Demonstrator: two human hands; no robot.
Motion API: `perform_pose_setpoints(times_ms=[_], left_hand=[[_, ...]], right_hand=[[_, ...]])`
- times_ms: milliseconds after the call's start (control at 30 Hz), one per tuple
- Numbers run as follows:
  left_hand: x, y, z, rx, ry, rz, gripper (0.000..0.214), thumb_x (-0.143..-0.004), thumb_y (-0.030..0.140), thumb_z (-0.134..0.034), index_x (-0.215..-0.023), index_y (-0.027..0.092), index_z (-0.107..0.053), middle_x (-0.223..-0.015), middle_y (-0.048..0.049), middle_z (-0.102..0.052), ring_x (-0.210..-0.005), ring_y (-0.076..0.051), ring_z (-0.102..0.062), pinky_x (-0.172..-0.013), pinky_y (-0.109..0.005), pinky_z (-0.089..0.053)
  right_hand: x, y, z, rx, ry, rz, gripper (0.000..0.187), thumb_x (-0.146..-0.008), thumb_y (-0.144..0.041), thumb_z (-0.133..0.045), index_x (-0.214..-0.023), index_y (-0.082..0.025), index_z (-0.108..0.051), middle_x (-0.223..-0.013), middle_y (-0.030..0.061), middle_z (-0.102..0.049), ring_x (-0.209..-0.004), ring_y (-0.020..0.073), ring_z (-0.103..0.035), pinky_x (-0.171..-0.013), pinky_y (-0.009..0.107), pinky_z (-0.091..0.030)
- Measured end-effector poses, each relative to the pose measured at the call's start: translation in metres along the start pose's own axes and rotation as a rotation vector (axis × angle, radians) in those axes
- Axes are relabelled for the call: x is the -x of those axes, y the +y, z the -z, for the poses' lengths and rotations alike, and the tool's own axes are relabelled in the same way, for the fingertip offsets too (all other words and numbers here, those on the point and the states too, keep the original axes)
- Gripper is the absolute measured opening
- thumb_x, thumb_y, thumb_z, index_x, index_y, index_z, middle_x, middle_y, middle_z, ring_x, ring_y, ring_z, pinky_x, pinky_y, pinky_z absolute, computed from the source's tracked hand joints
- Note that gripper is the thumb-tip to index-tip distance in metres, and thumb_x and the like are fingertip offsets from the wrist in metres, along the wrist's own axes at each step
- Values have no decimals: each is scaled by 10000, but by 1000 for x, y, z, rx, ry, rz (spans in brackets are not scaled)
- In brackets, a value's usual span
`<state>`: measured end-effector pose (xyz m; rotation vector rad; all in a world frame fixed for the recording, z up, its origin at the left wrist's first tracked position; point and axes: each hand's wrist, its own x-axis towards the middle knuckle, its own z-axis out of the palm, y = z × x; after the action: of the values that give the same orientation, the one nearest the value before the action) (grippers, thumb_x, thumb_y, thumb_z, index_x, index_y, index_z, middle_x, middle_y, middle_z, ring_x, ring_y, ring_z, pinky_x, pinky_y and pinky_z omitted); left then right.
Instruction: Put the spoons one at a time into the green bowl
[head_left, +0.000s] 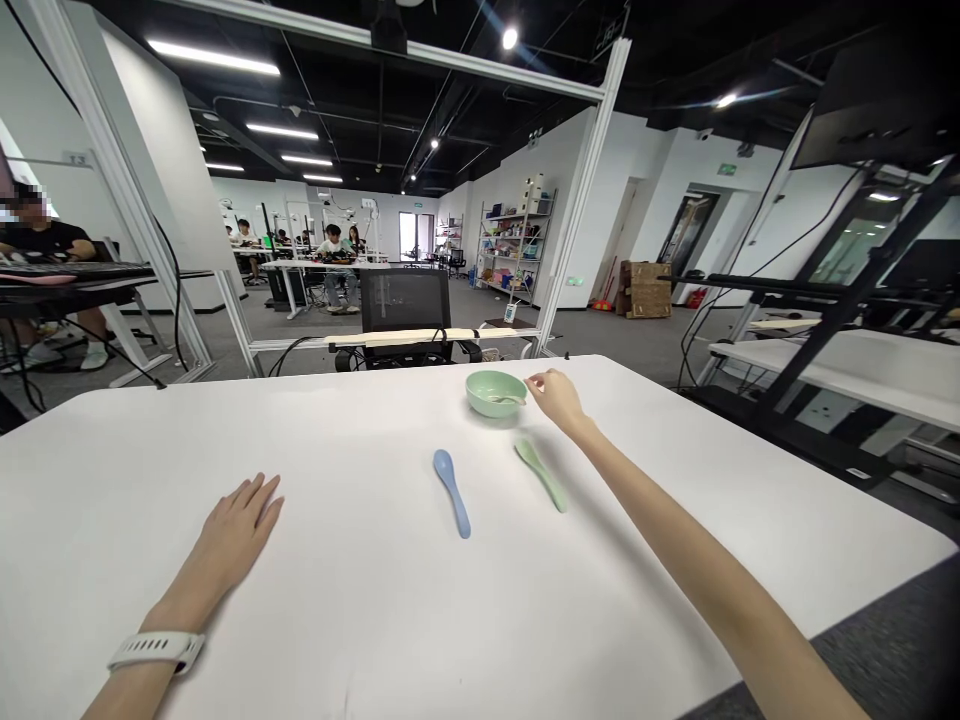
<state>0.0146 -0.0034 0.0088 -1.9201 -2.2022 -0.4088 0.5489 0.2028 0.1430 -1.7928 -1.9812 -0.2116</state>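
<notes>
A light green bowl (480, 398) stands near the far edge of the white table (337, 600). Inside it lies a pale, slender utensil (508, 400), perhaps a spoon; its shape is hard to make out. At the bowl's right rim is my right hand (556, 395), fingers curled and pinched together; whether they grip the rim or something else is unclear. A blue spoon (453, 493) and a green spoon (541, 475) rest on the table in front of the bowl. My left hand (238, 525), wearing a white wristband (157, 648), lies flat on the left, holding nothing.
Behind the table are a black office chair (406, 302) and a metal frame (592, 170). Another desk (862, 380) stands at the right. Shelves (517, 240) and a wooden crate (645, 290) are farther back. Several people sit at distant desks, one nearer at the left.
</notes>
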Motion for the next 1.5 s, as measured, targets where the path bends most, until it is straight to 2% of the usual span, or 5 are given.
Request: perform_pose_setpoints(times_ms=[333, 733, 900, 1167, 1500], left_hand=[[-2, -1, 3, 10, -62, 31, 794, -961, 526, -225, -1527, 70, -544, -1622, -190, -531, -1531, -361, -468, -1252, -536, -382], [-3, -6, -2, 1, -39, 17, 773, -969, 503, -227, -1514, 69, -560, -1605, -196, -554, -1513, -366, -489, -1236, -540, -403], [-4, -5, -1, 15, -23, 17, 729, -977, 488, -261, -1496, 94, -588, -1592, -193, -569, -1500, -360, -502, -1222, -542, -424], [-5, -5, -3, 0, -4, 18, 703, -974, 466, -271, -1485, 113, -601, -1575, -182, -592, -1487, -347, -521, -1218, -531, -431], [-1, 6, 10, 18, -41, 27, 724, -996, 489, -237, -1495, 96, -586, -1602, -208, -553, -1499, -365, -507, -1227, -543, -413]], right_hand=[[105, 74, -53, -226, -171, 236, 481, -1075, -361, -388, -1373, -168, -713, -1488, 162, -648, -1401, 318, -583, -1195, 476, -441], [113, 71, -51, -267, -223, 184, 465, -1071, -338, -429, -1364, -121, -718, -1502, 198, -630, -1451, 324, -547, -1224, 453, -410], [94, 67, -34, -266, -186, 124, 404, -1055, -284, -458, -1294, -142, -751, -1361, 171, -731, -1285, 305, -671, -1125, 405, -482], [9, 16, 8, -159, -122, 133, 326, -1021, -211, -521, -1166, -134, -802, -1149, 132, -811, -1006, 230, -734, -900, 272, -516], [-41, -35, -15, 47, -326, 15, 190, -892, -299, -778, -1013, -171, -851, -985, 145, -826, -950, 248, -766, -811, 270, -543]])
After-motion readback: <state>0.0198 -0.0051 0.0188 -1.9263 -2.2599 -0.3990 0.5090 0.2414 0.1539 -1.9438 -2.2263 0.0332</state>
